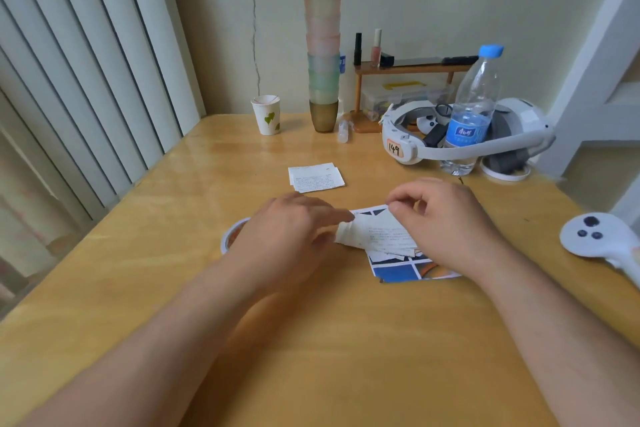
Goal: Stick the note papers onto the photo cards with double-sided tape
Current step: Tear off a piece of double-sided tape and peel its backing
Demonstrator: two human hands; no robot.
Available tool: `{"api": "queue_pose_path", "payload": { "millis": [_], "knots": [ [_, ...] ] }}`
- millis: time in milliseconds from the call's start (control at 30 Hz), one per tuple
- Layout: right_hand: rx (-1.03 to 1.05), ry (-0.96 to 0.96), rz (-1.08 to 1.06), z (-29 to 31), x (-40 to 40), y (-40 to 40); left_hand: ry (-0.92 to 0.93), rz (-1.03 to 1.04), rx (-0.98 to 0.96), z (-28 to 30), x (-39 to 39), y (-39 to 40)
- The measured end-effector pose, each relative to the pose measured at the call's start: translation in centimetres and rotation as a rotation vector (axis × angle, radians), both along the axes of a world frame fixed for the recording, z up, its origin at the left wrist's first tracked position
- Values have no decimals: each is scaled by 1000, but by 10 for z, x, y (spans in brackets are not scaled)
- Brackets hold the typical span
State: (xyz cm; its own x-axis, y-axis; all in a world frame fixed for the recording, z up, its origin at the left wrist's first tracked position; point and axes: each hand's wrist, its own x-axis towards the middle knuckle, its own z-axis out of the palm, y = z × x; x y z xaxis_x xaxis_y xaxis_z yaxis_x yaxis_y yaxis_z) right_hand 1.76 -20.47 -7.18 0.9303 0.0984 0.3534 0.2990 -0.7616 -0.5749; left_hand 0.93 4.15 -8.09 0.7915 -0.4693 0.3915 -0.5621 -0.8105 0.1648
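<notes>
At frame centre, the right hand point(446, 218) pinches a curling note paper point(377, 236); the left hand point(291, 232), fingers extended, steadies it. It could stick crooked on the photo card point(398, 270).

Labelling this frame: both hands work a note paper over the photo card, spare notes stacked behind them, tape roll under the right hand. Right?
Not quite. The head view shows the tape roll under the left hand, not the right hand. The rest holds: both hands work the note paper over the photo card, with the spare notes stacked behind.

Wooden table point(311, 340) carries note papers point(316, 177), paper cup point(266, 114), water bottle point(471, 111).
</notes>
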Motion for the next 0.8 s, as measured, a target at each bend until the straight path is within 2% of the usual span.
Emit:
{"api": "queue_pose_path", "payload": {
  "millis": [133,267,467,633,700,800],
  "knots": [
    [-76,-6,2,-1,1,-10,92,73,-23,13,-5,26],
    [-96,75,-16,-6,5,-18,218,106,68,20,-12,36],
    [-51,70,62,-8,-3,1,575,165,152,32,-21,49],
    [26,36,130,-12,-7,15,423,158,-33,30,-20,52],
    [65,-7,142,-14,-8,20,354,118,-224,24,-15,47],
    [152,-79,195,-15,-12,27,420,-68,-625,13,-14,29]
  ]
}}
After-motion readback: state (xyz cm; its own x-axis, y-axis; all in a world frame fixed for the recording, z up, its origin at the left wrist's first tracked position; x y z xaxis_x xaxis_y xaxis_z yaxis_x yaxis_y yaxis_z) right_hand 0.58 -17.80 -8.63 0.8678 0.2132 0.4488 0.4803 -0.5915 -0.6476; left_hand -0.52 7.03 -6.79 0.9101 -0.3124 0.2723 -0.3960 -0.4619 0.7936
